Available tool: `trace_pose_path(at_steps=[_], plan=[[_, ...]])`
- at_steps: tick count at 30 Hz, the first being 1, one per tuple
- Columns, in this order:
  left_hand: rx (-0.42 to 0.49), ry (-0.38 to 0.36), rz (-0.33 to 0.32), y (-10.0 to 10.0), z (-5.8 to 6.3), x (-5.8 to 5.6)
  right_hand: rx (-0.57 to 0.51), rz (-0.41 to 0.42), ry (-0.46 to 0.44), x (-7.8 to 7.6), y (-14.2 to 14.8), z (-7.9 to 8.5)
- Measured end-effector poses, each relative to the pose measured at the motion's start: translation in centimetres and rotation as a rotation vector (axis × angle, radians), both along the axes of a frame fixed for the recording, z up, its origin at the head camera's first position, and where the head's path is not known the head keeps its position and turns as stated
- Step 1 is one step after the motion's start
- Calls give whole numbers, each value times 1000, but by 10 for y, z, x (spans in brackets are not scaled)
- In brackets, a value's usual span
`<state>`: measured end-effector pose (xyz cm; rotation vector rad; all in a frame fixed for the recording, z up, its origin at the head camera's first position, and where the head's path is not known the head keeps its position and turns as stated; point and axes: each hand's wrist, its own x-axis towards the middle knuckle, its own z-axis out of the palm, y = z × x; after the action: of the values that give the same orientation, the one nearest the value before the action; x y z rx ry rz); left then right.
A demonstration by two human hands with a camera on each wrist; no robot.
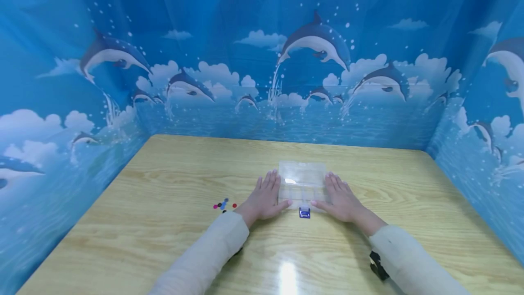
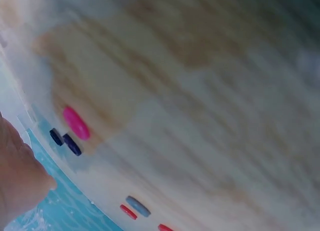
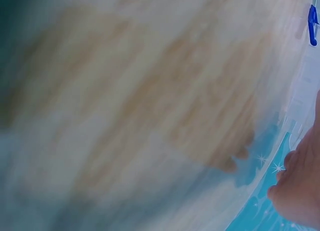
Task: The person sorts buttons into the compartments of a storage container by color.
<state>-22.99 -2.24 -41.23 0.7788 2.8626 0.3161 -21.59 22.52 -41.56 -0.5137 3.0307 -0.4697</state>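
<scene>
A clear plastic box [image 1: 303, 193] with compartments lies on the table, its transparent lid [image 1: 303, 173] swung back on the far side. My left hand [image 1: 265, 198] is spread flat along the box's left side, thumb over the near corner. On the opposite side, my right hand [image 1: 340, 200] lies with fingers extended, its thumb pointing inward at the near edge. Between the thumbs sits a blue clasp [image 1: 304, 213] at the box's front, also visible as a blue piece [image 3: 313, 25] in the right wrist view. No contents show in the compartments.
Several small coloured discs lie on the table [image 1: 172, 240] left of my left hand, among them a pink disc [image 2: 76, 123], a dark disc [image 2: 72, 144], a grey-blue disc [image 2: 138, 206] and a red disc [image 1: 234, 205]. A dolphin-print curtain [image 1: 229, 58] encloses the table's back and sides.
</scene>
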Motion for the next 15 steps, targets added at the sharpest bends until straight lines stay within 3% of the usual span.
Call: trace_pose_path(at_steps=[15], plan=[[-23, 17, 1, 0, -2, 3, 4, 3, -2, 3, 0, -1]])
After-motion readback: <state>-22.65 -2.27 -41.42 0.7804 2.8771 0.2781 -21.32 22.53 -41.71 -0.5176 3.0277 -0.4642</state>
